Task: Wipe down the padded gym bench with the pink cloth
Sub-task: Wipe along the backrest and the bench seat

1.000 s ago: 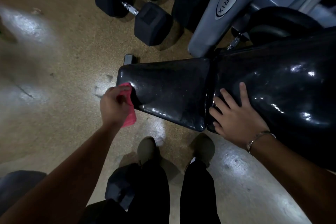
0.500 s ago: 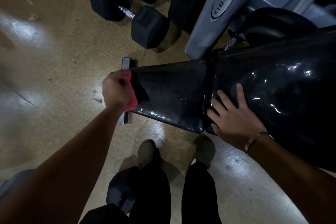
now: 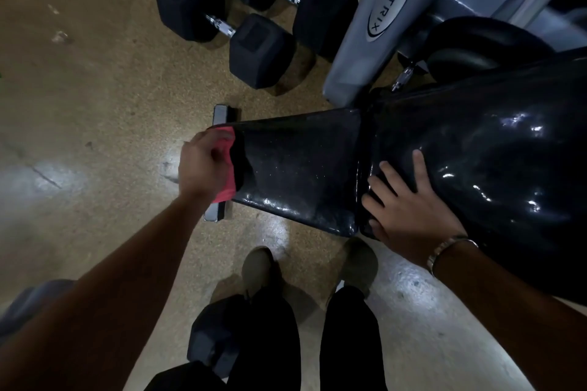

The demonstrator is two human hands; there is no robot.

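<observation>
A gym: hex dumbbells (image 3: 227, 27) on speckled floor (image 3: 95, 89), padded bench (image 3: 301, 168) (Matrix-branded frame (image 3: 378, 19)).

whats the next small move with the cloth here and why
Probably bring the left hand up over the end edge and sweep the pink cloth along the top of the seat pad toward the right hand. The cloth is pressed against the pad's narrow end only, the top shows pale specks, and the right hand lies flat on the back pad.
</observation>
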